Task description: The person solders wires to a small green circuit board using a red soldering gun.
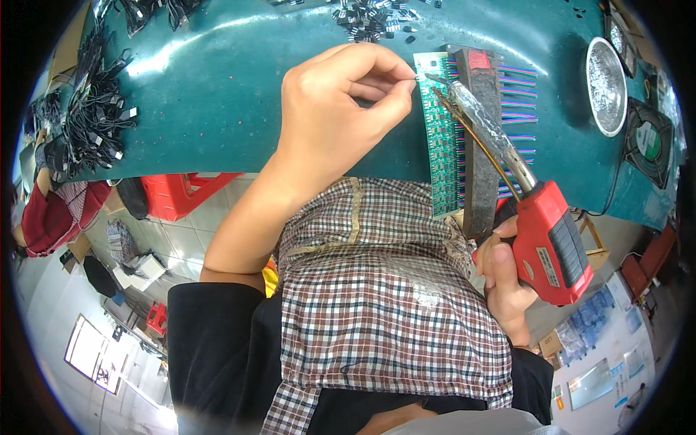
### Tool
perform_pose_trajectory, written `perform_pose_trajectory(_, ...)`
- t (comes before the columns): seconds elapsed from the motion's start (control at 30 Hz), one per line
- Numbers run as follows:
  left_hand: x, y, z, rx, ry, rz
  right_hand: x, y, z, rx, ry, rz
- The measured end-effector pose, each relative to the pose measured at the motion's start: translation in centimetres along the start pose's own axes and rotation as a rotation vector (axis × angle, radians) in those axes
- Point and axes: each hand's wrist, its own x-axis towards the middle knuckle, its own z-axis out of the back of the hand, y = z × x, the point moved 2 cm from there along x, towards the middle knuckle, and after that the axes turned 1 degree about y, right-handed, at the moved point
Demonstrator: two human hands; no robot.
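In my right hand (pixel 510 290) is a red soldering gun (pixel 549 243) with a long metal barrel and a thin feed tube beside it. Its tip reaches the upper part of a green circuit board strip (pixel 439 156). Thumb and forefinger of my left hand (pixel 319 101) are pinched together at the board's upper left edge. Whatever lies between those fingertips is too small to make out. Along the board's right side runs a dark bar-shaped holder (pixel 480 145) with a red patch near its top. Several thin multicoloured wires (pixel 520 116) stick out past the holder.
Black cables (pixel 94 109) lie bundled at the table's left. Small black connectors (pixel 368 18) are heaped at the far side. On the right stand a round metal dish (pixel 607 87) and a black fan (pixel 647 141). A red stool (pixel 170 196) is beyond the green table's (pixel 196 123) near edge.
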Motion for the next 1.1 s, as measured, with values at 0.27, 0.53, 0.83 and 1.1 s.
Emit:
perform_pose_trajectory(0.27,0.28,-0.16,0.01,0.015,0.008,0.004,0.35,-0.11,-0.08,0.028,0.014,0.030)
perform_pose_trajectory(0.53,0.41,-0.28,0.14,0.068,0.021,-0.011,0.43,-0.23,-0.11,0.055,0.045,0.007)
perform_pose_trajectory(0.83,0.55,-0.37,0.24,0.083,0.030,-0.015,-0.02,-0.31,0.41,0.035,0.058,0.003)
perform_pose_trajectory(1.1,0.54,-0.42,0.23,0.095,0.034,-0.017,0.08,-0.34,0.13,0.019,0.007,-0.002)
